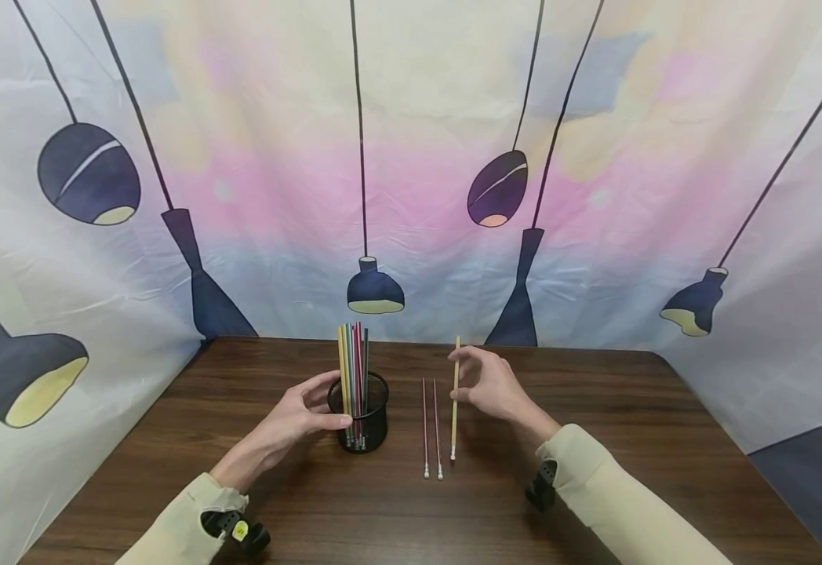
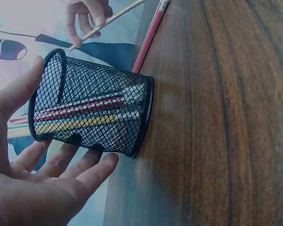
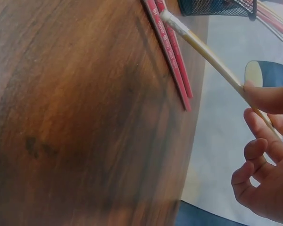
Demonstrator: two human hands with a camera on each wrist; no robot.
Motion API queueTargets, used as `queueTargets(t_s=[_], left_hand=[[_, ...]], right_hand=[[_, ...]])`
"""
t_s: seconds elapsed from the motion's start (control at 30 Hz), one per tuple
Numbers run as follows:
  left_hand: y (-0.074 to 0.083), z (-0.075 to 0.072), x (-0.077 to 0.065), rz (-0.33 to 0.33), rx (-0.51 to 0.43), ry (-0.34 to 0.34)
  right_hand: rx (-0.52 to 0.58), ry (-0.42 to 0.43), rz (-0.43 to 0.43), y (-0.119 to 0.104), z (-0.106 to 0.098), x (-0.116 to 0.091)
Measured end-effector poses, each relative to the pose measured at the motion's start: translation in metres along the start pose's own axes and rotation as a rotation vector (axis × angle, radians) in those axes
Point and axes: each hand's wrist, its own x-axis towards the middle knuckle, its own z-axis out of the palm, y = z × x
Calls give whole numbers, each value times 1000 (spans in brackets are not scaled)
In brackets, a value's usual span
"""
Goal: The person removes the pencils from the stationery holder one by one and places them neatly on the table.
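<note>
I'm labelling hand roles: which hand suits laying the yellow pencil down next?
Probably the right hand: it pinches the yellow pencil near the red pencils, while the left hand holds the mesh cup.

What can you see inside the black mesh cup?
The black mesh cup holds a bunch of pencils, yellow, green, red and dark among them, standing eraser-down. Its mesh and the left hand partly cover them; overlap hides their exact number.

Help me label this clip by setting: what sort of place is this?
Probably an indoor tabletop filming spot: a lamp-printed backdrop behind a wood-grain table, and a mesh pencil cup.
</note>
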Motion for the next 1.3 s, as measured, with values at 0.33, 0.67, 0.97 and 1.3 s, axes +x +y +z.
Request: queueTargets(t_s=[0.33,0.67,0.97,1.3], left_hand=[[1,0,0,11,-4,-14],[-2,-1,3,5,2,-6],[-1,-1,2,12,-3,-17],[-2,-1,2,0,7,-4]], right_hand=[[-8,-88,63,11,3,0],[4,-170,84,19,8,1],[-9,-246,160,23,10,5],[5,-309,175,28,12,9]])
